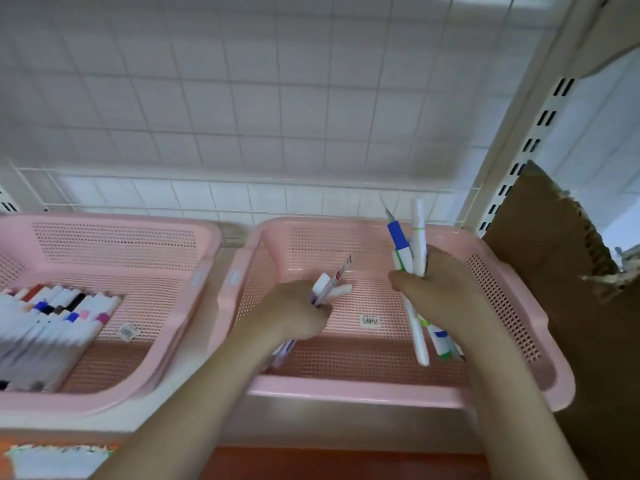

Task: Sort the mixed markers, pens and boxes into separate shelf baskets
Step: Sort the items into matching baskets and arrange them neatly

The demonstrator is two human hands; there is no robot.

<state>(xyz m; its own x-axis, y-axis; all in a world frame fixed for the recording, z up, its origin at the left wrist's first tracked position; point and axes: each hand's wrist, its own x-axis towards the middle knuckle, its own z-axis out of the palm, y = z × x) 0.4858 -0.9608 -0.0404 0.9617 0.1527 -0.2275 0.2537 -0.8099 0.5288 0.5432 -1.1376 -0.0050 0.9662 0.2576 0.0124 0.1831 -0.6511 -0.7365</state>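
- Left hand (298, 315) grips a small bunch of pens (330, 284), tips up, above the middle of the right basket (512, 317).
- Right hand (436, 289) clutches a bigger bundle (410, 244) of pens, ends sticking out above and below the fist, over the same basket's right side.
- Left basket (180, 271) on the shelf already holds markers (59, 313) in its left part; the right basket's floor looks bare apart from a barcode sticker.
- Risk: the right bundle looks loose and splayed, so a pen may slip out early and fall over the front rim.
- Risk: the bundles may hold mixed kinds, so dropping them whole would mis-sort them.
- Motion blur hides finer details.
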